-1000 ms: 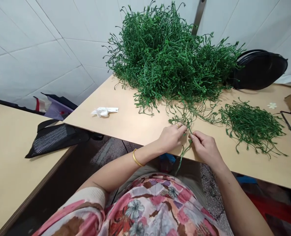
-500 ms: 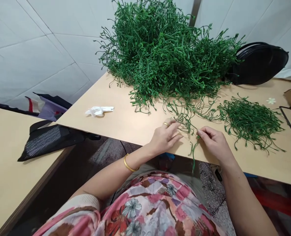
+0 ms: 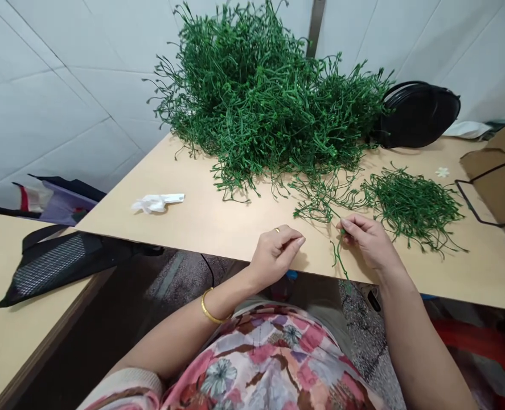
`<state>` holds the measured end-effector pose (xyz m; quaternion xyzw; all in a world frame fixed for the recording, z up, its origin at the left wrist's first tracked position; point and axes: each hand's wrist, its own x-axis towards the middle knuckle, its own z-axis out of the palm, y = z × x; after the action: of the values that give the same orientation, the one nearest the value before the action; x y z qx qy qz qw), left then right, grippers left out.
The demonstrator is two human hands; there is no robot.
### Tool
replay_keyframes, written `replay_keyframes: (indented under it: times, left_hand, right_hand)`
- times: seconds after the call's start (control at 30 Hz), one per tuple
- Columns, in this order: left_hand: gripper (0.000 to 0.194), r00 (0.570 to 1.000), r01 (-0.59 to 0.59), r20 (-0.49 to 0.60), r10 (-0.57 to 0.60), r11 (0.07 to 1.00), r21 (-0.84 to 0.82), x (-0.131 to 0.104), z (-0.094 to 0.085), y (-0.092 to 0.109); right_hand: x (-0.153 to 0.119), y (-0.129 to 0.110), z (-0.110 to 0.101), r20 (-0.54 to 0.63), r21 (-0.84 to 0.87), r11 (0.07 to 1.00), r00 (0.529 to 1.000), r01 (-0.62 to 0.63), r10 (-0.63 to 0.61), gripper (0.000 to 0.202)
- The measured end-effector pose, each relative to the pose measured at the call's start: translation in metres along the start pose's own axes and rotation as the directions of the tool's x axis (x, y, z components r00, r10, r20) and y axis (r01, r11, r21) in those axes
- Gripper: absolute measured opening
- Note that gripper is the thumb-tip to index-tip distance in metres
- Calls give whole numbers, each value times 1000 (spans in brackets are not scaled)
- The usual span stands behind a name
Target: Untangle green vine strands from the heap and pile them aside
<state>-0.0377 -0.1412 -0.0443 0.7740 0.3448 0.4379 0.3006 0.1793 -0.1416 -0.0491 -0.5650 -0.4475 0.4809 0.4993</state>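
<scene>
My right hand (image 3: 370,244) pinches a green artificial flower stem (image 3: 340,261) between thumb and fingers. The stem's thin branches hang down past the table's front edge. To its left, my left hand (image 3: 273,257) is closed, with thumb and fingertips pressed together just above the tabletop. Whether anything is in that pinch I cannot make out. Beyond both hands lie loose green stems (image 3: 320,199), spilling out of a large heap of the same stems (image 3: 256,114). Right of my right hand sits a smaller, flatter pile of green stems (image 3: 412,208).
A crumpled white tissue (image 3: 156,203) lies on the table (image 3: 218,228) at left. At the back right stand a black bag (image 3: 423,117) and a cardboard box (image 3: 497,165), with a small pale flower (image 3: 442,172) nearby. A black mesh pouch (image 3: 51,265) rests on the left table.
My left hand has drawn back from the loose stems towards me, its spread fingers closing to a pinch. The right hand still holds its stem. The view has shifted slightly to the right.
</scene>
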Motion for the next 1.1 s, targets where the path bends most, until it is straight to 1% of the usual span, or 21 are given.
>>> replay_keyframes:
  times: [0.1,0.17,0.23,0.27,0.3,0.33,0.37,0.43,0.47,0.5,0.53,0.57,0.6,0.67,0.73,0.8,0.87,0.9,0.97,1.03,1.1]
  left_hand:
    - [20,997,-14,82,16,1000,-25,2,6,5]
    - [21,992,-28,126,30,999,-17,3,9,8]
    - [22,991,-23,132,24,1000,-7,4,9,10]
    - [23,992,-13,126,15,1000,-12,4,8,11]
    - [23,993,1,119,2,1000,-25,4,7,11]
    - [23,993,21,114,-15,999,-46,4,6,12]
    - [23,993,50,110,-41,996,-75,4,5,12]
    - [24,983,162,113,-144,971,-175,4,4,12]
    - [26,966,249,128,-224,937,-246,4,4,13]
    - [28,937,347,158,-311,880,-325,4,5,13]
    - [31,899,438,195,-392,804,-402,4,6,13]
    - [34,860,509,233,-455,721,-471,4,7,13]
    - [35,825,557,264,-499,642,-527,4,8,13]
    - [36,780,599,289,-555,527,-604,5,9,11]
    - [34,744,621,290,-602,463,-633,6,10,9]
    - [30,722,635,279,-633,448,-629,7,10,6]
    - [24,729,624,255,-636,463,-630,10,11,2]
    - [21,738,614,248,-628,471,-634,12,11,0]
    - [17,757,595,252,-603,475,-648,18,11,-5]
    - [16,773,582,272,-573,471,-663,26,9,-9]
    - [16,789,567,295,-539,452,-689,35,5,-13]
  right_hand:
    - [-1,1,2,-1,-91,995,999,51,-51,29]
    - [-4,-1,2,-8,-200,975,995,100,-104,28]
    - [-9,-7,1,-32,-347,923,982,164,-186,26]
    - [-13,-12,1,-50,-431,880,968,202,-246,25]
    - [-18,-17,0,-64,-518,819,943,248,-327,23]
    - [-24,-23,0,-68,-606,737,903,300,-424,22]
    - [-30,-30,1,-54,-697,628,848,346,-527,20]
    - [-42,-43,6,54,-858,342,729,383,-682,19]
    - [-48,-47,12,134,-906,195,690,377,-711,19]
    - [-53,-49,19,213,-928,69,675,365,-706,19]
    - [-57,-49,27,282,-932,-26,677,362,-680,20]
    - [-59,-46,36,343,-922,-87,687,378,-640,20]
    - [-61,-41,45,394,-904,-117,699,410,-597,19]
    - [-61,-28,62,465,-870,-120,714,478,-524,18]
    - [-60,-14,73,491,-852,-91,725,516,-483,17]
    - [-60,-7,77,490,-846,-52,736,530,-467,16]
    - [-60,-7,75,497,-825,19,741,565,-452,16]
    - [-60,-9,73,500,-802,79,739,591,-451,16]
    - [-60,-16,64,460,-737,251,737,628,-494,18]
    - [-57,-24,52,333,-665,417,745,620,-578,17]
    - [-49,-28,38,153,-635,527,761,564,-630,15]
